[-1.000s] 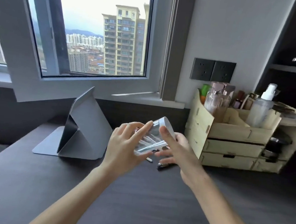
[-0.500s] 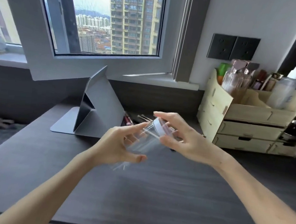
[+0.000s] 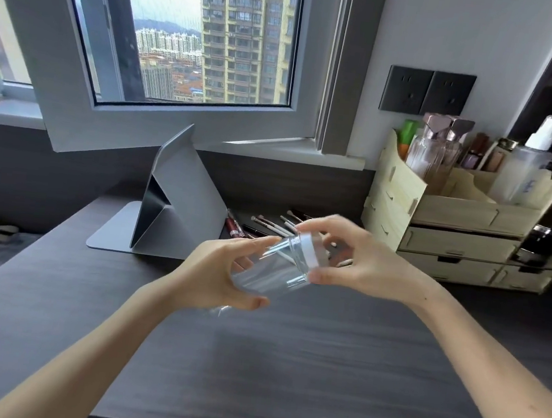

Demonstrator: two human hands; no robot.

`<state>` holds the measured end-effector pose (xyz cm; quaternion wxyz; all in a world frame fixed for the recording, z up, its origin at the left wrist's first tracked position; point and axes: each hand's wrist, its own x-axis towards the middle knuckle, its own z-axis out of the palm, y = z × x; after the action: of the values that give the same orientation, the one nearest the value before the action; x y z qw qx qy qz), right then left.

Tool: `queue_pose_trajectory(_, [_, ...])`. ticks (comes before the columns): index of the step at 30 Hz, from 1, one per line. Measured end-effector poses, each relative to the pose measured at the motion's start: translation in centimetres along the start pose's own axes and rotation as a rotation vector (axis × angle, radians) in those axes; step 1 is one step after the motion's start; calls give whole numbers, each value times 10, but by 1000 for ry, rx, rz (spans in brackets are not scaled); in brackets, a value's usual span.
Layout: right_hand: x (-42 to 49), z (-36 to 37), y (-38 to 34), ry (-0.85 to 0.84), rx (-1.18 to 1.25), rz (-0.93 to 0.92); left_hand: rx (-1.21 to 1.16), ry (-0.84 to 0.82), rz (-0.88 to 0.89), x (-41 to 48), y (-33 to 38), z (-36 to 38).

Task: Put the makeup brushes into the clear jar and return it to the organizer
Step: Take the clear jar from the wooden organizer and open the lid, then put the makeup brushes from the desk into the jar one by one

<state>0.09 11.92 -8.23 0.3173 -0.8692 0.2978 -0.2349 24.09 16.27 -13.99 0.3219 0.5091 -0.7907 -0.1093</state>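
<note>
We hold the jar (image 3: 273, 266) tilted above the desk (image 3: 285, 363), left hand (image 3: 223, 276) gripping its body, right hand (image 3: 360, 268) pinching the lid (image 3: 307, 251). Next, we judge, unscrew it; brushes (image 3: 273, 224) wait behind.

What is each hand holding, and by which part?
Both hold the clear jar: left hand around its body, right hand fingers on the white lid.

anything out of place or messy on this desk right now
Yes: the makeup brushes lie scattered loose on the desk behind the hands, beside the wooden organizer, not in the clear jar, which is held tilted.
</note>
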Motion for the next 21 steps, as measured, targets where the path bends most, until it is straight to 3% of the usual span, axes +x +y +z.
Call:
queue_pose_trajectory(3, [-15, -11, 16, 246, 312, 23, -122, 75, -38, -2, -8, -2])
queue_pose_trajectory(6, [-32, -2, 50, 330, 384, 181, -365, 207, -80, -6, -16, -1])
queue_pose_trajectory(11, [-57, 27, 110, 449, 44, 430, -440, 414, -134, -3, -20, 14])
queue_pose_trajectory(15, [-71, 27, 125, 323, -279, 505, -424, 587, -183, -2, -18, 29])
queue_pose_trajectory(17, [-72, 24, 125, 255, -335, 461, -380, 655, -193, -2, -20, 34])
queue_pose_trajectory(21, [-35, 18, 122, 361, -526, 260, -281, 761, -161, -4, -30, 41])
